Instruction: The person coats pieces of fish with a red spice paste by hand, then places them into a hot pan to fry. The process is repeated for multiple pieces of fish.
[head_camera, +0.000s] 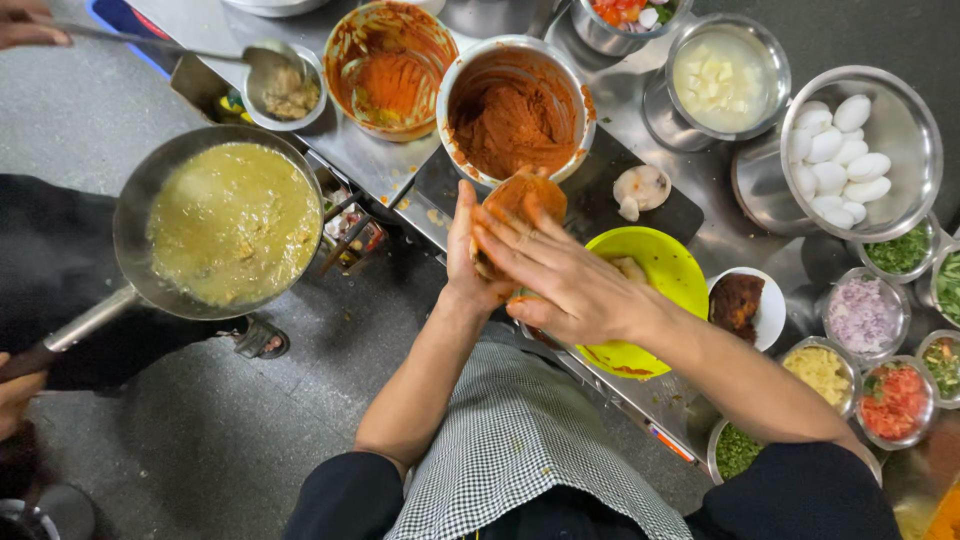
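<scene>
Between my two palms I press a flattened lump of orange-brown paste (520, 192). My left hand (468, 250) stands upright under and behind the lump. My right hand (555, 270) lies flat across it, fingers spread and smeared with paste. Both hands hover just in front of a steel bowl of the same orange-brown paste (512, 120), above a yellow bowl (672, 270) with pale pieces inside.
Another person at the left holds a pan of yellow-green curry (232, 222) and a long spoon over a small steel cup (290, 92). The steel counter carries an orange-smeared bowl (392, 70), a bowl of peeled eggs (835, 150), cubed white pieces (722, 75) and several small bowls of chopped vegetables (892, 400).
</scene>
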